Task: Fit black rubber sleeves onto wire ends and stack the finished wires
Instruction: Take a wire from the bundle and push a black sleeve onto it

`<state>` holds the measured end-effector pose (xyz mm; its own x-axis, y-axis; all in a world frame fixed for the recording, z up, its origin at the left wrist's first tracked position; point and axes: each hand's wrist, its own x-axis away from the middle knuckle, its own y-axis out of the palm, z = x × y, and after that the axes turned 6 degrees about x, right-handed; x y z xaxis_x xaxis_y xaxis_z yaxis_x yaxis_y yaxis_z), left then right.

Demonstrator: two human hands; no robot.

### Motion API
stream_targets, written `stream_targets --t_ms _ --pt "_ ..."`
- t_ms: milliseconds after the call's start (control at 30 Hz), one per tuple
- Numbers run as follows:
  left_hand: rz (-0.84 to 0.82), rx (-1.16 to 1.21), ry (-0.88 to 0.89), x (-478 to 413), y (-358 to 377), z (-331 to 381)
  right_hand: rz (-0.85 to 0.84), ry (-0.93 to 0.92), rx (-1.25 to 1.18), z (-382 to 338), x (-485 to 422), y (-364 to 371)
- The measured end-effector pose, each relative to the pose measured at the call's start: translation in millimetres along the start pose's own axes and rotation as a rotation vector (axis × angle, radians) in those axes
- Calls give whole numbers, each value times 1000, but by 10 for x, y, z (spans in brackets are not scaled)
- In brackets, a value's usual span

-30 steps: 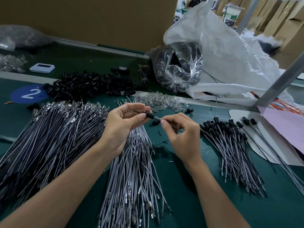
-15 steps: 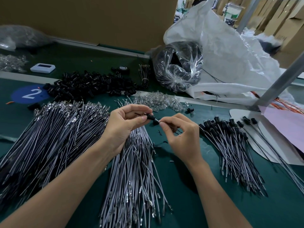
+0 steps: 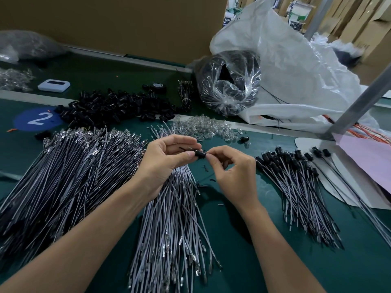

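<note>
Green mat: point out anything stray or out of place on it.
One loose black sleeve lies alone by the clear parts, apart from the sleeve heap. Small black scraps litter the green mat under the right hand.

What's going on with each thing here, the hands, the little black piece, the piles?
left hand: pinching the black rubber sleeve
right hand: fingers pinched at the sleeve's end
black rubber sleeve: held between both hands
finished wires: stacked, sleeves on
bare wires: heaped, no sleeves
loose sleeves: piled
clear bag: lying closed
</note>
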<state>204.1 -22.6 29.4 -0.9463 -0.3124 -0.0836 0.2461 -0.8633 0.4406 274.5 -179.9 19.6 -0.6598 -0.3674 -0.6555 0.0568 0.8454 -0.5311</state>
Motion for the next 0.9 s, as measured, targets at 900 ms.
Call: stream_targets --t_ms 900 --pt "111 -183 -12 35 54 80 -56 -15 7 -88 -5 -44"
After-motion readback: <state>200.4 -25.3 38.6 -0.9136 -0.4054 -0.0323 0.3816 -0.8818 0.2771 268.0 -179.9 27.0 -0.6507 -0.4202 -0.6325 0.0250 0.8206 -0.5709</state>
